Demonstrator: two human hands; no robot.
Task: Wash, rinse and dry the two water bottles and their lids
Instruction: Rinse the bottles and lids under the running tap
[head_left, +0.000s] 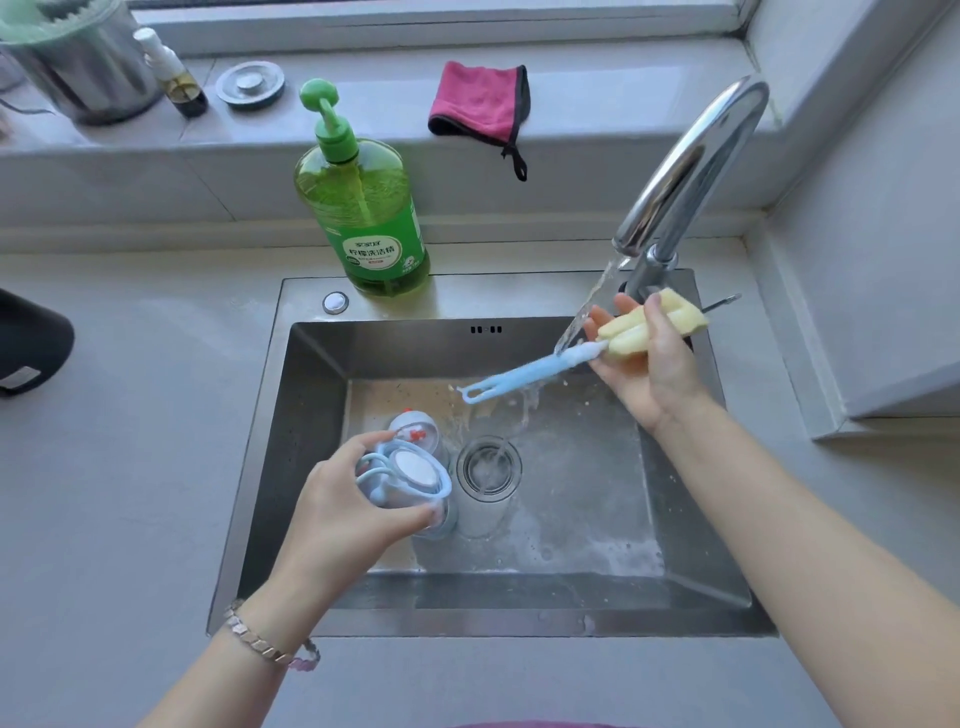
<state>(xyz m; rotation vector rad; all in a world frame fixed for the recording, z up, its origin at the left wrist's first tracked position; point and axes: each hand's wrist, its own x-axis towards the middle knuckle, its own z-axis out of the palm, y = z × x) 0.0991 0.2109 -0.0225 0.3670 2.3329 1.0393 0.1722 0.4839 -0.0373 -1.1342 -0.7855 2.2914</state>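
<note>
Right hand (644, 364) curled round sponge end of brush (519, 376), handle under tap (691, 156) stream; left hand (337, 504) grips bottle (413, 474); best: rotate handle for full rinse

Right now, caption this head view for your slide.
Right hand rinses sponge brush under running tap; left hand holds bottle in sink.

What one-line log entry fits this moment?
left hand: grips bottle over sink | right hand: holds brush by sponge, handle under tap water | second bottle: in sink
</note>
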